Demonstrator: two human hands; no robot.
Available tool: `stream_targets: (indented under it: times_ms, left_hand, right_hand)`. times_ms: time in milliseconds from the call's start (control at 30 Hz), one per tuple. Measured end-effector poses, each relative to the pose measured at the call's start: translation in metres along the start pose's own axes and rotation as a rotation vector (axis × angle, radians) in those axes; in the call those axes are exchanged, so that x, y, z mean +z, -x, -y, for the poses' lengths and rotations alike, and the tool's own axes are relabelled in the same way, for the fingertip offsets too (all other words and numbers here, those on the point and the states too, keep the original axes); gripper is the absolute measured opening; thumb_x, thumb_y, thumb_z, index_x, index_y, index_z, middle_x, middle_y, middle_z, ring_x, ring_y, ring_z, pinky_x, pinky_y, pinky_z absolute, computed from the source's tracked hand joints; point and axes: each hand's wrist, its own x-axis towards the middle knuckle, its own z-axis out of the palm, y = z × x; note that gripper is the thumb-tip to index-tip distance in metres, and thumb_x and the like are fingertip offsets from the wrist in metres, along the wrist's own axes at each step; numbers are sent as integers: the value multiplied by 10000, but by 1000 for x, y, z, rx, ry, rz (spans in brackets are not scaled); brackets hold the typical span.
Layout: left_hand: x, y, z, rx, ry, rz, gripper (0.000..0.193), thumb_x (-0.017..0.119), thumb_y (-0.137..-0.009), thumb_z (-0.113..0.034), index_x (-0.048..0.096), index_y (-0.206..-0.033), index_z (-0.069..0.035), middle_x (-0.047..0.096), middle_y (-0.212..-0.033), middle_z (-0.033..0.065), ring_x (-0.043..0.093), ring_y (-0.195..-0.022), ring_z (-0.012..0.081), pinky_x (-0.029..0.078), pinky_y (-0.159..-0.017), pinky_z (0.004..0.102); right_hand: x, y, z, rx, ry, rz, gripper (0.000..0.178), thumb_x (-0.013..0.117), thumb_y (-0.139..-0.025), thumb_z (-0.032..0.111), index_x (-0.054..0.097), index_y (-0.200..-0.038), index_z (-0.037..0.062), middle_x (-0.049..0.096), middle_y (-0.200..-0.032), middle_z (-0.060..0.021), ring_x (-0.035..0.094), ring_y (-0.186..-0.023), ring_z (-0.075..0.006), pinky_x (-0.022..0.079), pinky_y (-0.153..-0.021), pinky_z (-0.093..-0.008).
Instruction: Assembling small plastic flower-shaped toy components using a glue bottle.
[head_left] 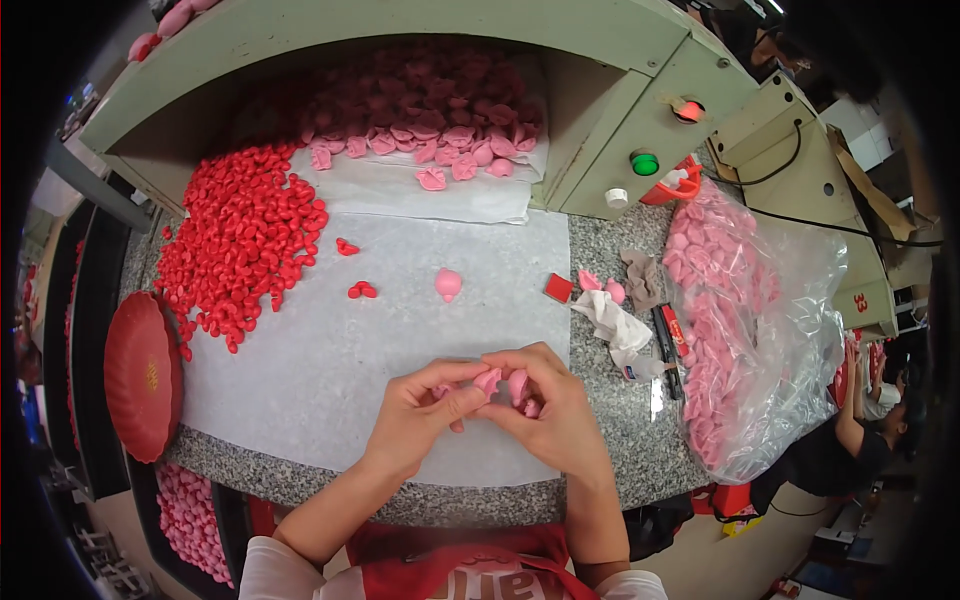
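Over the white sheet (300, 400) on the bench, both my hands are close together with fingers curled. My left hand (418, 408) pinches a small pink shell-shaped piece (487, 381) between thumb and fingers; a bit of pink also shows in its palm. My right hand (555, 408) is closed around another pink molded piece (517, 386), with more pink under its fingers. Their exact kind is unclear. Ahead of the hands lies a round pink piece with a small knob (447, 284). Left of it are a red double piece (362, 290) and another red piece (346, 246).
A heap of small red pieces (245, 235) lies left, beside a red scalloped dish (143, 375). Pink cupped pieces (430, 130) fill the green machine's opening (590, 130). Right are crumpled cloth (615, 325), markers (668, 345) and a clear bag of pink pieces (740, 330).
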Motion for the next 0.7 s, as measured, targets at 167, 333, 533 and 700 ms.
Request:
stream_targets:
  times_ms: [167, 333, 533, 700]
  left_hand:
    - [10, 2, -4, -56, -158, 18, 264, 575, -802, -75, 578, -1064, -44, 583, -897, 15, 508, -658, 72, 414, -527, 202]
    - [0, 0, -3, 17, -148, 19, 247, 565, -803, -67, 584, -1048, -38, 581, -905, 30, 520, -672, 82, 419, -532, 211]
    - [1, 3, -8, 37, -130, -2, 221, 555, -812, -71, 588, -1023, -12, 599, -866, 61, 536, -672, 91, 424, -525, 211]
    - [-4, 4, -9, -83, 97, 110, 219, 567, -820, -85, 589, -1024, -12, 610, -841, 44, 529, -656, 71, 422, -530, 205]
  right_hand:
    - [-38, 9, -28, 178, 429, -113, 392, 690, -640, 9, 571, -1010, 60, 505, -790, -10, 457, -575, -89, 388, -514, -219]
    - [-35, 2, -7, 287, 349, -356, 607, 678, -605, -35, 476, -1164, 86, 493, -957, -56, 485, -657, -109, 428, -567, -241]
    - [-14, 3, 0, 25, -137, -320, 724, 632, -612, -121, 344, -1256, 43, 450, -1103, -128, 551, -818, -161, 444, -705, -267]
    - [16, 5, 1, -335, -133, -160, 685, 607, -672, -109, 279, -1260, 19, 408, -1211, -221, 487, -1087, -313, 415, -883, -358]
